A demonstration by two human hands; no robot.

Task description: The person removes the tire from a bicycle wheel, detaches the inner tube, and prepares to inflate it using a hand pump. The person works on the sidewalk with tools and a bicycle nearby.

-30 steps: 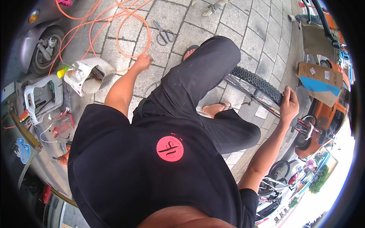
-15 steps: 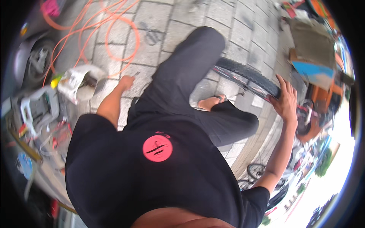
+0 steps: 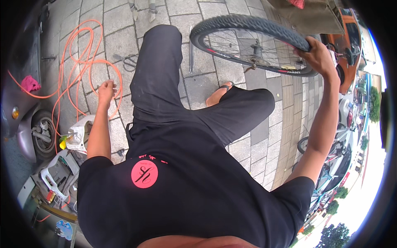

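Note:
My right hand [image 3: 317, 57] grips the tyre of a bicycle wheel [image 3: 248, 25] at its right edge, with fingers wrapped over the knobbly black tread. The wheel tilts over the paving ahead of my knees. Its spokes and hub [image 3: 256, 50] show, along with a dark rim bearing red and white marks. My left hand [image 3: 107, 90] is held out to the left with curled fingers, over the loops of an orange hose [image 3: 89, 63]. Whatever those fingers may hold is too small to make out. Scissors with dark handles [image 3: 130, 63] lie beyond that hand.
A thin metal bar [image 3: 191, 50] lies on the paving left of the wheel. Beside my left forearm stand a white plastic container [image 3: 78, 136] and a tool tray [image 3: 62, 175]. A scooter wheel [image 3: 43, 132] is at far left. Brown cardboard [image 3: 314, 18] sits at upper right.
My right hand has closed on the tyre and the wheel is lifted and tilted, showing more of its spokes. My left hand has moved forward and left. The view has shifted.

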